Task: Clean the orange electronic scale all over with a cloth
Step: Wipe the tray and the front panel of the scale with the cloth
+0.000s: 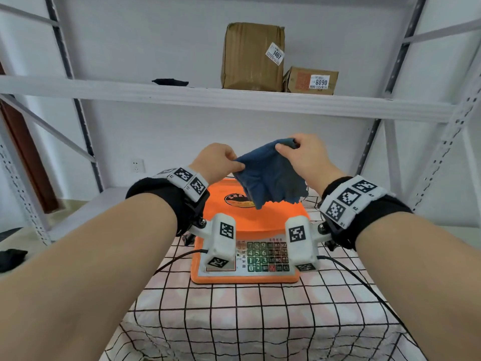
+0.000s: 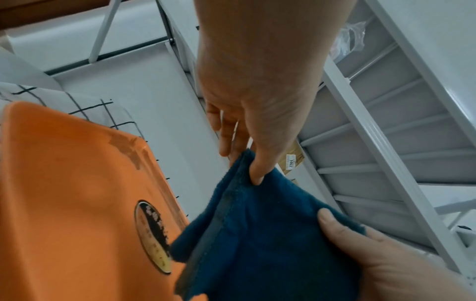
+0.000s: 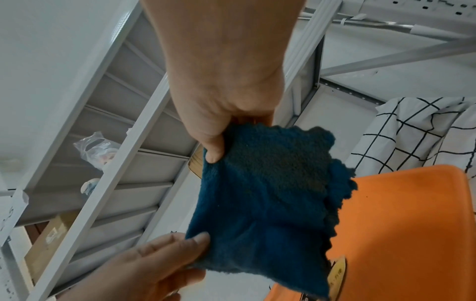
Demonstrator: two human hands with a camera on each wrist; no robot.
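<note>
- Scale standing on the covered table, keypad on its near face, weighing platform behind and above that.
- Held in the air above the platform's far part: cloth, lower edge hanging just over the platform, contact impossible to judge.
- Left hand pinching the cloth's left upper corner, right hand pinching its right upper corner.
- Behind the table, a shelving rack with one shelf above hand level.
- On that shelf, right of centre: tall box, with small box just beside it on the right.
- Further left on the same shelf, well apart: flat rag.
- Far left, at table height: crumpled rag.
</note>
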